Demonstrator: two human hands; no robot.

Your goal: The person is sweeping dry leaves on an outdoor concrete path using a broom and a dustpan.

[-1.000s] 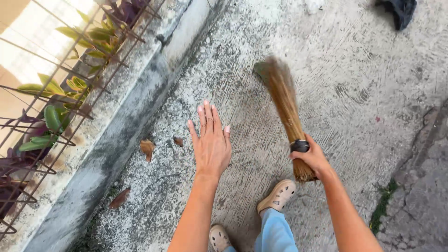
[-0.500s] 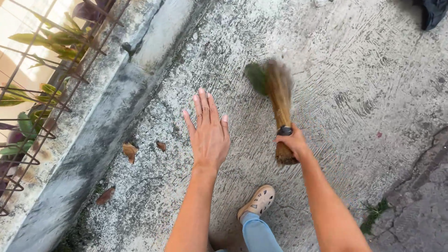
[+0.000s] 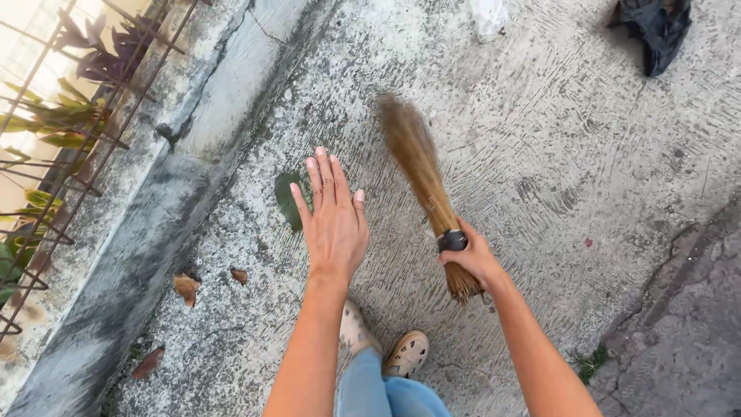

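Observation:
My right hand (image 3: 469, 259) grips a short straw hand broom (image 3: 421, 174) near its black binding band, bristles pointing away and blurred over the concrete ground (image 3: 540, 154). My left hand (image 3: 332, 220) is stretched out flat above the ground, fingers apart, holding nothing. A green leaf (image 3: 288, 199) lies on the concrete just left of my left hand. Several brown dry leaves (image 3: 186, 287) lie further left, by the kerb.
A raised concrete kerb (image 3: 185, 177) runs along the left, with a rusty metal fence (image 3: 69, 154) and plants behind it. A black bag (image 3: 652, 27) and a white scrap (image 3: 488, 15) lie at the top. My feet in beige shoes (image 3: 405, 354) are below. Cracked pavement (image 3: 679, 309) is at right.
The green leaf has moved from the broom's tip leftward to beside my left hand. The broom swung left. My feet stepped forward and the view shifted.

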